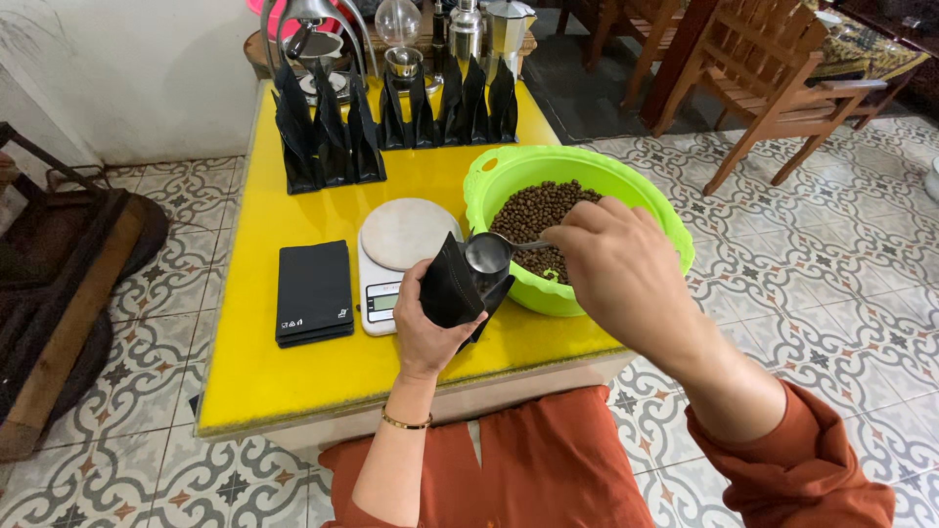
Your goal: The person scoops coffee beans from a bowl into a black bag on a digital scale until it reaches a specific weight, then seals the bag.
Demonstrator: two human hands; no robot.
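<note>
Bright even daylight, sharp focus throughout, soft short shadows, mild sheen on the yellow table (293,362), wide-angle bending at edges

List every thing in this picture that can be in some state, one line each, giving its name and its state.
Left hand: gripping the black pouch.
Black pouch: open at the top, held tilted.
Right hand: holding the metal scoop.
Metal scoop: empty, over the pouch mouth.
Green bowl: partly filled with coffee beans.
White scale: platform bare.
Black flat scale: nothing on it.
Row of black pouches: standing upright.
</note>
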